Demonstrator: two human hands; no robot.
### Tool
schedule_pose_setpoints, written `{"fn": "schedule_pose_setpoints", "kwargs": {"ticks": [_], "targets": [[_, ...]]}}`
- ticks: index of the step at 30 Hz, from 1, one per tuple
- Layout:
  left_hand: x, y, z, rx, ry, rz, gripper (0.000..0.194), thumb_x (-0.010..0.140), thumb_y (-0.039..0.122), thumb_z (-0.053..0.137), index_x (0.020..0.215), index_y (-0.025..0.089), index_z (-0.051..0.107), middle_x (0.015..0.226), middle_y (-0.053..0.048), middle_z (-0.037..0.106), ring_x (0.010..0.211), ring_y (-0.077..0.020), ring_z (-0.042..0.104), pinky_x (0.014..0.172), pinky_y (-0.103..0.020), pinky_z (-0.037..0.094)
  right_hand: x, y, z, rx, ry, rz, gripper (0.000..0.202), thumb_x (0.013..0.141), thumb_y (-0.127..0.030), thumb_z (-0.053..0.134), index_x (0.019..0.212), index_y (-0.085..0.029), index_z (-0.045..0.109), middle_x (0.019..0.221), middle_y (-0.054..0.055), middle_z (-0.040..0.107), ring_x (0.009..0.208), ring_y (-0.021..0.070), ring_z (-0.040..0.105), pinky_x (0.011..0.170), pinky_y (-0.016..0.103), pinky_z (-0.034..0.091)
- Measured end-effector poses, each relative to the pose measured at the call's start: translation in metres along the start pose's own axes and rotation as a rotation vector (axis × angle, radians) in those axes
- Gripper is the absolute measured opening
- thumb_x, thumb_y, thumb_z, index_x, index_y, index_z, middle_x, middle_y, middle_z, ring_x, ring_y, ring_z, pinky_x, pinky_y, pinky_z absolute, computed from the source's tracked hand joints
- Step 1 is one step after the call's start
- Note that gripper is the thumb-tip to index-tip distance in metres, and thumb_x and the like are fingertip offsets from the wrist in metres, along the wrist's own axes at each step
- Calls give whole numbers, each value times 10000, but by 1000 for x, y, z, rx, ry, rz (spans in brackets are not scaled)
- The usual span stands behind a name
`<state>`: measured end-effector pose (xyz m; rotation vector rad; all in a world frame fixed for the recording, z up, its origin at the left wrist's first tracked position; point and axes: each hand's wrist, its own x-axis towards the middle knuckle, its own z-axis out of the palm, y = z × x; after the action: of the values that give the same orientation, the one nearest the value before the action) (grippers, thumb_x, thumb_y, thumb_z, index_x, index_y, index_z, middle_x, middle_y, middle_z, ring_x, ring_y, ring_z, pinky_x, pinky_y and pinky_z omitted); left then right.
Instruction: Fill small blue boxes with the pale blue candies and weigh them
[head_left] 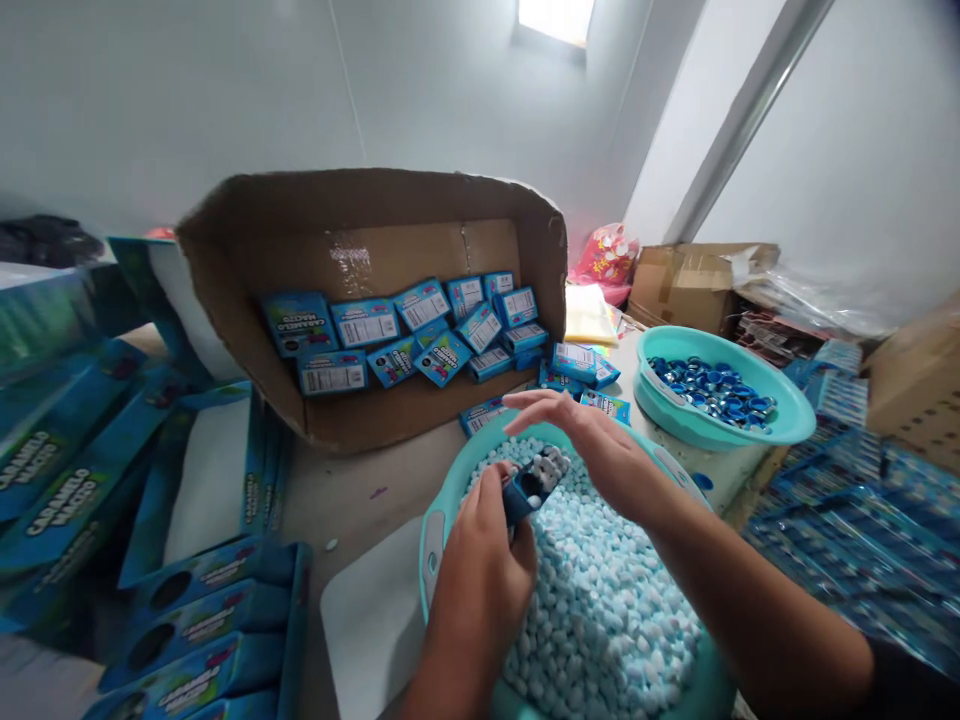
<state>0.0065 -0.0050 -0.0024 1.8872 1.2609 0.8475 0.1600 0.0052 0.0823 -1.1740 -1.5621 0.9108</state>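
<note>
My left hand [486, 540] grips a small blue candy box [519, 494] above a turquoise tub [448, 505]. The box is tilted with its open end up and to the right, and pale pieces show at the opening. Stretched flat, my right hand [592, 440] hovers just above and to the right of that opening, with no object seen in it; its palm side is hidden. Pale blue and white candies [600, 590] fill the tub under both hands.
A tipped cardboard carton [375, 200] holds several closed blue boxes [364, 322], and more lie by its right edge. Right of it stands a turquoise basin [787, 415] of shiny blue pieces [712, 390]. Blue display trays [210, 620] crowd the left; packed blue boxes [862, 520] fill the right.
</note>
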Motion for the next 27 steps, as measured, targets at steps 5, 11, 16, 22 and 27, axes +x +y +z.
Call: {"fn": "schedule_pose_setpoints", "kwargs": {"ticks": [5, 11, 16, 22, 27], "targets": [[1, 7, -4, -7, -36, -198, 405, 864, 220, 534, 1253, 298, 453, 1248, -56, 610, 1164, -284, 575, 961, -434, 452, 2, 2, -16, -495, -61, 79, 354, 1005, -436, 418, 1084, -213, 682, 1258, 79, 592, 1244, 208, 495, 1079, 367, 347], [0, 12, -6, 2, -26, -264, 392, 868, 248, 537, 1246, 287, 444, 1166, -67, 653, 1092, -294, 619, 859, -390, 468, 3, 7, -21, -719, -108, 90, 227, 953, -315, 527, 939, -175, 705, 905, 60, 661, 866, 175, 580, 778, 306, 423], [0, 11, -8, 64, -5, -252, 381, 878, 294, 531, 1249, 249, 458, 1115, -108, 671, 1013, -306, 655, 757, -365, 484, 2, 8, -18, -817, -140, 103, 214, 915, -280, 571, 817, -171, 727, 778, 43, 646, 706, 147, 530, 639, 287, 352], [-1, 5, -6, 70, -1, -180, 460, 880, 285, 531, 1326, 257, 419, 1092, -111, 689, 938, -296, 688, 752, -379, 518, 0, 6, -17, -832, -140, 101, 261, 925, -272, 554, 750, -166, 717, 787, 53, 624, 701, 143, 526, 642, 299, 336], [-1, 3, -5, 14, 10, -144, 561, 887, 269, 538, 1417, 275, 354, 1344, -134, 576, 1209, -306, 585, 955, -456, 494, -1, 5, -13, -764, -162, 42, 255, 930, -261, 551, 759, -164, 713, 785, 38, 612, 712, 133, 524, 648, 291, 343]]}}
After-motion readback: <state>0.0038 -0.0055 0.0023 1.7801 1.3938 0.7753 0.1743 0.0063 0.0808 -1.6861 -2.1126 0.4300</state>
